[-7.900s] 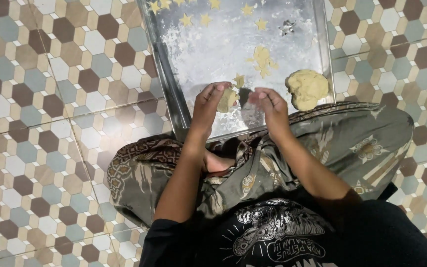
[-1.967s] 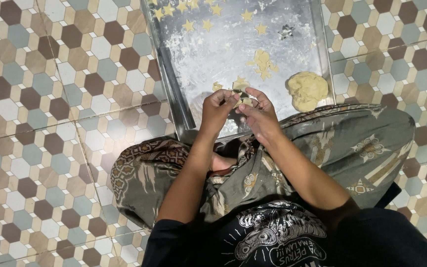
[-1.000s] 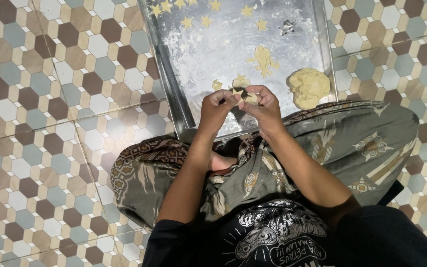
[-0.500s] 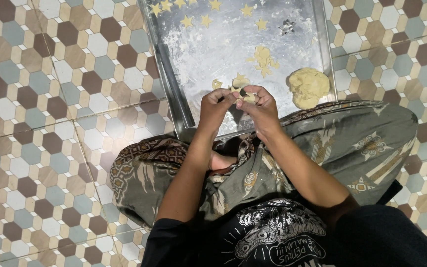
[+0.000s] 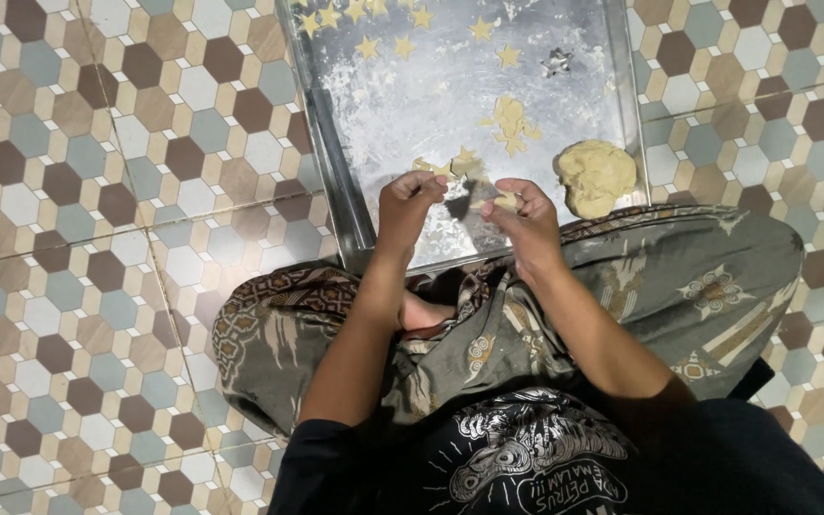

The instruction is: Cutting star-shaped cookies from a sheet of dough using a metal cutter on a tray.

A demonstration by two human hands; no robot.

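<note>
Right hand (image 5: 519,217) still pinching dough scrap (image 5: 504,201); left hand (image 5: 412,202) now apart, fingers curled, over tray (image 5: 336,143).

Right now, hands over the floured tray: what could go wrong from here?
1. The small dough piece pinched in the right hand looks thin and might tear or fall.
2. The dough ball sits at the edge of the tray, near the knee; a leg shift could knock it.
3. The left hand hovers near the dough scraps and may squash them.
</note>
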